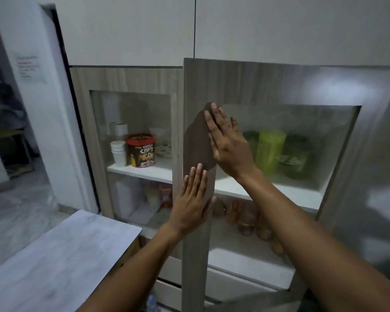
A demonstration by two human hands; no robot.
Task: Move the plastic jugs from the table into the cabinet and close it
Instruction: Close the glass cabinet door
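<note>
— Where are the jugs (271, 149)?
— Centre right, standing upright on the shelf (279, 192) behind the glass door (257, 82), long axes vertical.
— Who touches it?
— Left hand (193, 203) low, right hand (229, 143) above, both flat, fingers straight, pressing its left stile.

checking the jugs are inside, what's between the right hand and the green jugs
The cabinet door's glass pane: the right hand lies flat on the door's front, the green jugs stand on the shelf behind it, as the head view shows.
</note>
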